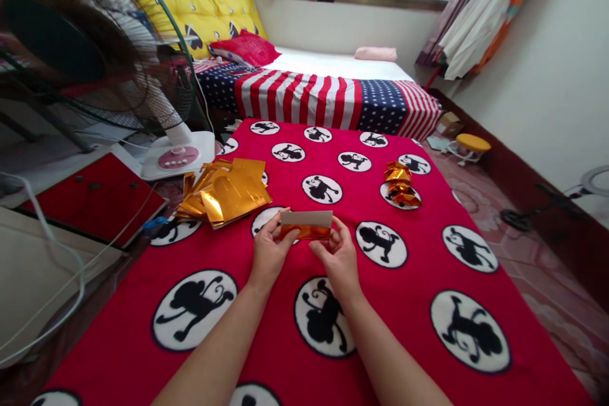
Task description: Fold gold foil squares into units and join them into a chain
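A sheet of gold foil paper (307, 218) is held between my two hands, its pale back strip along the top and a shiny orange-gold fold below. My left hand (272, 242) grips its left end, thumb on the near side. On the right end my right hand (339, 254) is closed in the same way. To the left lies a loose stack of flat gold foil sheets (233, 193). Several folded gold foil pieces (401, 184) sit in a short row on the right. All of these are over a red cloth (333, 203) with black monkey figures in white circles.
A fan (178, 146) with blurred blades stands at the left, near a red panel (95, 196) and white cables. Beyond the cloth is a bed (323, 98) with a striped and starred cover. A yellow stool (472, 143) stands on the floor at right.
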`<state>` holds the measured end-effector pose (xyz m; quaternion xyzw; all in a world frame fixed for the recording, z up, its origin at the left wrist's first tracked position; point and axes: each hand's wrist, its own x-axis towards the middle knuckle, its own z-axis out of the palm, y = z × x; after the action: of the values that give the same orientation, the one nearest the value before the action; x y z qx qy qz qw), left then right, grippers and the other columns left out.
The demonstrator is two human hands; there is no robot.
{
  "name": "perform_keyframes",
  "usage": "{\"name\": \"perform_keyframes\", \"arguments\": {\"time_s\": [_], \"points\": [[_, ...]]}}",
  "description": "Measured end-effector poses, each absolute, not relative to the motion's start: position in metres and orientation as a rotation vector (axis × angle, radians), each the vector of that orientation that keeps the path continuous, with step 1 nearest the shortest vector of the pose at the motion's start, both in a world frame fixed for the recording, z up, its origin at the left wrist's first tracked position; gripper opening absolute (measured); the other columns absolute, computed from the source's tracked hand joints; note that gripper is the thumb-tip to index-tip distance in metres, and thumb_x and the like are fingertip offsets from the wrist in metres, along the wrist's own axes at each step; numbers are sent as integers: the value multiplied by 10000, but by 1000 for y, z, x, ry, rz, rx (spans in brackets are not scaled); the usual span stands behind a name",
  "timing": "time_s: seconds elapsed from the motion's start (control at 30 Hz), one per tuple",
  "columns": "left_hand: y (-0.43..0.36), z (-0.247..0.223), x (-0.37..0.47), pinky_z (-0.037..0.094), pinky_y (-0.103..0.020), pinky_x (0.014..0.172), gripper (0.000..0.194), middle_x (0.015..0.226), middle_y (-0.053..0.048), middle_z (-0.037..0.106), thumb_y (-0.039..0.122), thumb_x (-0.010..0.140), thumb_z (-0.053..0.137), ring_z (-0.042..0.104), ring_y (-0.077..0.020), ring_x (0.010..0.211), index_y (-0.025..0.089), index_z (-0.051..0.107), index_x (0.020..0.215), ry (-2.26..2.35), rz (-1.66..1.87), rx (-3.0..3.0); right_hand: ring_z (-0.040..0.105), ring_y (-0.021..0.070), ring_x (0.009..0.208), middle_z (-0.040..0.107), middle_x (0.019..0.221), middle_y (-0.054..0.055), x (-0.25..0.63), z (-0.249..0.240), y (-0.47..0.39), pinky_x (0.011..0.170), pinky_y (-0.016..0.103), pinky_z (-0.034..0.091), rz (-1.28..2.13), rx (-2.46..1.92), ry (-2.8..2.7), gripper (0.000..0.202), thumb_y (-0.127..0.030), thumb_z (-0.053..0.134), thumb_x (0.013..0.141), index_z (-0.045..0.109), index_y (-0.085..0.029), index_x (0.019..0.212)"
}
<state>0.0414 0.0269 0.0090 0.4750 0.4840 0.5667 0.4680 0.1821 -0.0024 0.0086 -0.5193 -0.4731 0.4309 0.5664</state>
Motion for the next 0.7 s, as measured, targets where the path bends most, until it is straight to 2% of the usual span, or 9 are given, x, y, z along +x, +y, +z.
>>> {"name": "perform_keyframes", "arguments": {"time_s": [0.1, 0.2, 0.37, 0.57, 0.7], "points": [[26, 10, 40, 598, -318, 806, 484, 970, -81, 757, 333, 703, 776, 727, -226, 886, 122, 651, 1120, 1139, 1352, 1153, 694, 225, 892, 726, 1005, 88, 175, 9, 5, 808, 345, 562, 1084, -1118, -993, 480, -339, 755, 715, 588, -157, 1126], [27, 7, 38, 593, -296, 765, 359, 901, -74, 763, 335, 690, 787, 726, -208, 804, 117, 700, 961, 1142, 1305, 1172, 668, 179, 720, 733, 841, 34, 174, 10, 6, 666, 284, 553, 1112, -1115, -915, 326, -313, 794, 675, 673, -167, 941], [30, -2, 34, 579, -295, 742, 344, 845, -58, 760, 377, 763, 718, 710, -197, 744, 116, 725, 988, 1167, 1283, 1164, 610, 130, 576, 721, 780, 12, 180, 12, 4, 545, 244, 510, 1185, -1107, -852, 261, -364, 754, 726, 719, -169, 895], [29, -5, 34, 561, -283, 718, 313, 809, -39, 738, 393, 834, 622, 682, -189, 713, 124, 733, 948, 1177, 1299, 1192, 614, 150, 483, 688, 616, 2, 183, 11, 3, 495, 239, 466, 1211, -1166, -835, 246, -407, 704, 769, 697, -165, 816], [28, -4, 34, 542, -269, 728, 307, 793, -33, 712, 397, 875, 565, 659, -183, 746, 135, 720, 912, 1215, 1312, 1235, 636, 165, 479, 711, 671, 15, 183, 8, 2, 467, 243, 466, 1235, -1161, -823, 281, -441, 676, 793, 690, -169, 859]]}}
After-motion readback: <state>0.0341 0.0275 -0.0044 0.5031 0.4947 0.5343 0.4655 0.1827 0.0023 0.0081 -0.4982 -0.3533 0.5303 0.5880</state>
